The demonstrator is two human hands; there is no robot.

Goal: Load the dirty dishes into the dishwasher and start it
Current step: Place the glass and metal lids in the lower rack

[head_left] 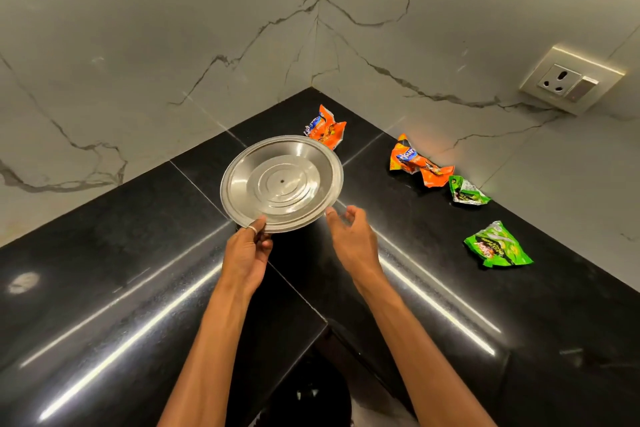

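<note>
Head view: one plate [281,184], four wrappers [420,165].

Home kitchen corner: black granite counter [104,253], marble-tiled walls [138,45].

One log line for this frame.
left hand grips steel plate rim | right hand open near plate | above black counter

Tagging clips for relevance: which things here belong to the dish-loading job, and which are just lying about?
Job: steel plate, gripped at its near rim by the left hand; right hand, open beside it.

Lying about: far orange wrapper; nearer orange wrapper; far green wrapper; nearer green wrapper; wall socket.
</note>
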